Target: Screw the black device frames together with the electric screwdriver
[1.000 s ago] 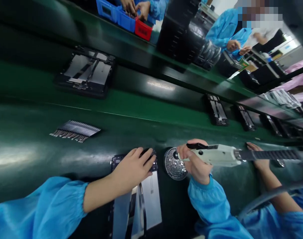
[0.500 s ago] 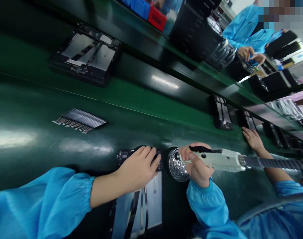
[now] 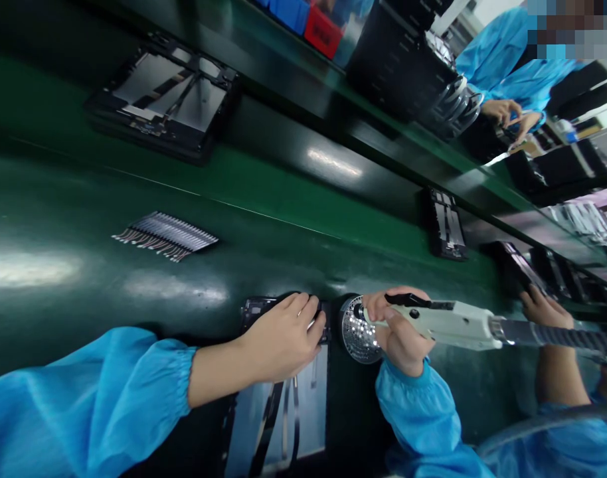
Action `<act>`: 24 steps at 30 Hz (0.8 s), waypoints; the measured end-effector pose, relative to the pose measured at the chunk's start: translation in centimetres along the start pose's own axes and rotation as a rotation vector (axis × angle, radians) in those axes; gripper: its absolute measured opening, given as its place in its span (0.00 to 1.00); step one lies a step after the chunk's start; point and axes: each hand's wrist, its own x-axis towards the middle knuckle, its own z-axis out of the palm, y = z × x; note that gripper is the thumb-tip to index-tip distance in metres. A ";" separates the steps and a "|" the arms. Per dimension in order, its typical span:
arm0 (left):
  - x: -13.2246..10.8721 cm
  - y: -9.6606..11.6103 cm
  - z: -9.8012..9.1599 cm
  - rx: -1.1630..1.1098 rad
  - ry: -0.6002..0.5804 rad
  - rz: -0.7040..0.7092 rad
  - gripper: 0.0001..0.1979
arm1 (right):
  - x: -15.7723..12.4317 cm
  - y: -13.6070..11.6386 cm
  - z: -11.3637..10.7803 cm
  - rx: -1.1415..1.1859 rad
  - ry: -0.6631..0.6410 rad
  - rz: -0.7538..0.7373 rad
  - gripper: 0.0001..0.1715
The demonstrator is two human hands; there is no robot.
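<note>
My left hand (image 3: 288, 338) lies over the upper end of an opened tablet (image 3: 308, 418), its fingers bent and pressed on the black frame near the top edge. Flat ribbon cables run down the tablet's silvery inside. In my right hand (image 3: 406, 332) is a pale electric screwdriver (image 3: 447, 325), held sideways with its black lever uppermost. Its front end is over a round metal screw tray (image 3: 358, 335) full of shiny holes or screws; the fingers partly hide the tip. The tray stands just right of the tablet.
A bundle of small wired strips (image 3: 167, 236) lies left on the green bench. Another opened tablet (image 3: 164, 99) sits farther back, with more tablets (image 3: 447, 222) along the right. A co-worker's hand (image 3: 547, 309) reaches to these; another person (image 3: 507, 113) works across the bench.
My hands stay on the tablet and at the screw tray, nearly still. The co-worker's hand at the right has moved rightward along with a tablet. The view has shifted slightly.
</note>
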 end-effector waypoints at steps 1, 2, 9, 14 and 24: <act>0.0 0.0 0.0 0.003 0.003 0.003 0.22 | 0.0 0.0 0.0 0.001 -0.001 0.003 0.14; -0.1 0.1 0.1 0.004 0.006 0.005 0.22 | 0.0 0.0 0.0 0.003 0.000 0.009 0.14; -0.2 0.2 0.2 0.001 0.016 -0.006 0.22 | -0.2 0.2 0.1 0.000 0.023 0.006 0.14; -0.2 0.1 0.4 0.011 0.020 -0.002 0.23 | -0.1 0.2 0.1 -0.003 0.020 -0.007 0.15; -0.1 0.1 0.3 0.013 0.005 0.003 0.23 | -0.2 0.3 0.1 -0.007 0.036 0.014 0.13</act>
